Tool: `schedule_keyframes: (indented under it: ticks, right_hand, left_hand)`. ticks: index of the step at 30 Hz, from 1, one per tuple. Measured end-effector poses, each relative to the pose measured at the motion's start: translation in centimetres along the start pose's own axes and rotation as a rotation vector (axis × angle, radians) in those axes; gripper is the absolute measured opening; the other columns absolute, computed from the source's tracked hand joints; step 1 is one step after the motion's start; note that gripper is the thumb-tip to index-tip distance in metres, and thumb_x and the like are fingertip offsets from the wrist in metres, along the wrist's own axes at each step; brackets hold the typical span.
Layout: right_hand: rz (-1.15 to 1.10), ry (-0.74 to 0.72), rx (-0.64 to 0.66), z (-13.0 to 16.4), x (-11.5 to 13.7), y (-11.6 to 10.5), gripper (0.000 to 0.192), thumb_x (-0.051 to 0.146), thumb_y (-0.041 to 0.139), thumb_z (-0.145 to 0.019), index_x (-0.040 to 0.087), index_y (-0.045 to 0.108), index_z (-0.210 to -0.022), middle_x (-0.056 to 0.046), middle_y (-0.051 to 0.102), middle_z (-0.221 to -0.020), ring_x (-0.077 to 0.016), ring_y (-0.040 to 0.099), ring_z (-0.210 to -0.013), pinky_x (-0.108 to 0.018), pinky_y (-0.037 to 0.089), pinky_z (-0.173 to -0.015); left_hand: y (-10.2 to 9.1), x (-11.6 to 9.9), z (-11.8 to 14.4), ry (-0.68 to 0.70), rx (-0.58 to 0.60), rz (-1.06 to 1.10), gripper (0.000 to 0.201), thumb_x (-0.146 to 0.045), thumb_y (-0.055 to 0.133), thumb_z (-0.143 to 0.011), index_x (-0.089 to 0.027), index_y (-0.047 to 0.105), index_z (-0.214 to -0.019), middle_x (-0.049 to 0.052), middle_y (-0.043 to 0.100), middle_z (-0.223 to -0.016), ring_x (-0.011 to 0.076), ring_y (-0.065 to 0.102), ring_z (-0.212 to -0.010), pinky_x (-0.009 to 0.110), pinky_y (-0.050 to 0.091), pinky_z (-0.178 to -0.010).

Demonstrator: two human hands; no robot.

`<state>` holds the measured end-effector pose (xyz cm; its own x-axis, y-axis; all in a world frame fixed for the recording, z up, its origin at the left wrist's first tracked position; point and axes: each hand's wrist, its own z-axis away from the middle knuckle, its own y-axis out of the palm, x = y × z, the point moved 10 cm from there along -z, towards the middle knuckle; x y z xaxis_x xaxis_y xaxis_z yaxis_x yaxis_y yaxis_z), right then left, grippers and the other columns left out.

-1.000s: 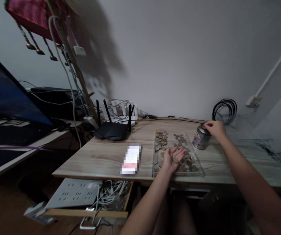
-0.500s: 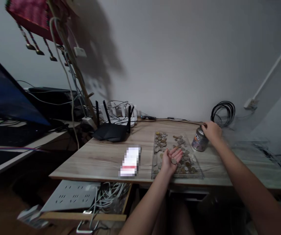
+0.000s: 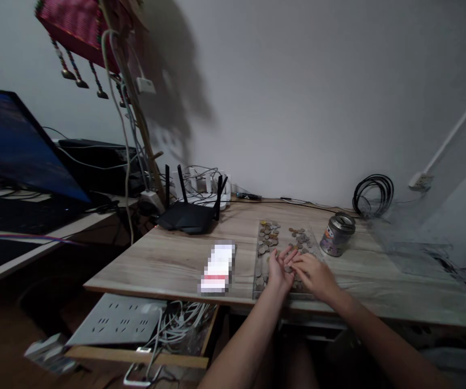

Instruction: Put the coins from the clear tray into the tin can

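My left hand (image 3: 281, 271) is palm up over a clear plastic tray (image 3: 256, 259), with a coin (image 3: 288, 268) lying in it. The fingers of my right hand (image 3: 314, 274) come together in a pinch at that coin, touching my left palm. Many loose coins (image 3: 268, 237) are spread across the tray, some of them hidden under my hands. Right of the tray stands a grey coin tin (image 3: 337, 237) with a printed cartoon picture and a slot in its lid; neither hand touches it.
A lit phone (image 3: 218, 267) lies left of the tray. Behind it is a black router (image 3: 190, 217). Coiled black cable (image 3: 374, 194) rests against the wall. Below the desk edge an open drawer (image 3: 135, 354) holds cords and a power strip (image 3: 115, 319). A laptop (image 3: 26, 146) is at far left.
My right hand has left the top of the coin tin and moved left and down to my left palm. The camera view has shifted slightly.
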<state>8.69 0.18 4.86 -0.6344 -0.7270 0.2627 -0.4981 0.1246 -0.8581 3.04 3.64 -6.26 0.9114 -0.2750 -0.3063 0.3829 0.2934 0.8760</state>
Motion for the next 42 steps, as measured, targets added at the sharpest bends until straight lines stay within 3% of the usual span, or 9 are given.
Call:
schedule_keyframes:
  ticks: [7,14,17,20,25,29,32,37,42]
  right_hand:
    - [0.409,0.623,-0.383,-1.8,-14.4,-14.3,0.033,0.037,0.043,-0.082,0.017,0.07,-0.081,-0.011,0.066,-0.088,-0.0211,0.057,-0.082,-0.03,0.042,-0.069]
    - [0.501,0.888,-0.107,-2.7,-21.8,-13.7,0.023,0.032,0.056,-0.071,0.018,0.072,-0.079,-0.012,0.065,-0.082,-0.0221,0.058,-0.078,-0.03,0.043,-0.064]
    - [0.518,0.82,-0.181,-2.7,-19.5,-13.6,0.031,0.039,0.052,-0.076,0.018,0.071,-0.087,-0.013,0.063,-0.088,-0.0235,0.056,-0.083,-0.033,0.042,-0.069]
    - [0.466,0.55,-0.285,-2.6,-12.9,-11.6,0.034,0.036,0.042,-0.084,0.018,0.068,-0.097,-0.013,0.061,-0.097,-0.0226,0.053,-0.093,-0.033,0.041,-0.078]
    - [0.101,0.037,0.174,-0.9,-0.5,1.2,0.027,0.028,0.044,-0.084,0.024,0.065,-0.102,-0.006,0.062,-0.1,-0.0182,0.054,-0.093,-0.028,0.042,-0.078]
    - [0.154,0.035,0.234,-0.2,1.1,4.1,0.028,0.022,0.038,-0.085,0.019,0.064,-0.096,-0.007,0.064,-0.093,-0.0179,0.058,-0.085,-0.028,0.041,-0.073]
    - [0.226,0.144,0.135,-1.1,-1.8,0.4,0.028,0.025,0.038,-0.086,0.019,0.065,-0.085,-0.007,0.066,-0.084,-0.0173,0.059,-0.076,-0.026,0.039,-0.065]
    - [0.411,0.592,-0.39,-0.6,-12.6,-14.2,0.034,0.034,0.039,-0.084,0.019,0.068,-0.091,-0.009,0.067,-0.091,-0.0188,0.058,-0.076,-0.027,0.036,-0.06]
    - [0.43,0.824,-0.175,-1.0,-20.8,-15.8,0.028,0.036,0.05,-0.074,0.02,0.072,-0.081,-0.009,0.068,-0.084,-0.0203,0.058,-0.073,-0.026,0.033,-0.055]
  left_hand:
    - [-0.2,0.5,-0.5,-0.023,0.007,-0.046,0.043,-0.034,0.039,-0.086,-0.005,0.052,-0.114,0.023,0.061,-0.106,0.0244,0.064,-0.091,0.03,0.052,-0.069]
    - [-0.1,0.4,-0.5,-0.015,0.019,-0.06,0.042,-0.034,0.04,-0.085,-0.004,0.053,-0.113,0.021,0.061,-0.106,0.0227,0.065,-0.089,0.029,0.052,-0.069]
    - [-0.1,0.5,-0.4,-0.014,0.023,-0.047,0.045,-0.035,0.038,-0.085,-0.004,0.052,-0.114,0.022,0.06,-0.109,0.0236,0.064,-0.089,0.03,0.051,-0.069]
    - [0.0,0.4,-0.3,-0.011,0.023,-0.004,0.048,-0.04,0.037,-0.085,-0.004,0.052,-0.114,0.022,0.06,-0.11,0.0241,0.063,-0.092,0.03,0.051,-0.071]
    - [0.4,-0.1,0.3,0.001,0.03,-0.018,0.052,-0.046,0.035,-0.085,-0.007,0.054,-0.115,0.019,0.062,-0.106,0.0223,0.064,-0.086,0.031,0.049,-0.071]
    - [1.4,0.4,0.7,-0.003,0.08,-0.019,0.056,-0.051,0.033,-0.085,-0.01,0.053,-0.117,0.016,0.062,-0.107,0.0237,0.062,-0.091,0.034,0.047,-0.08]
    - [2.4,0.0,1.6,0.047,0.133,-0.09,0.047,-0.046,0.039,-0.085,-0.015,0.055,-0.117,0.013,0.061,-0.111,0.0212,0.06,-0.095,0.031,0.046,-0.081]
    - [3.6,-3.7,6.5,0.187,0.248,-0.504,0.025,-0.026,0.055,-0.076,-0.015,0.066,-0.095,0.012,0.064,-0.107,0.0228,0.058,-0.098,0.028,0.045,-0.075]
    - [1.3,-10.1,11.7,0.557,0.06,-0.931,0.007,-0.02,0.065,-0.069,-0.016,0.069,-0.073,0.006,0.067,-0.081,0.0195,0.057,-0.078,0.024,0.042,-0.065]
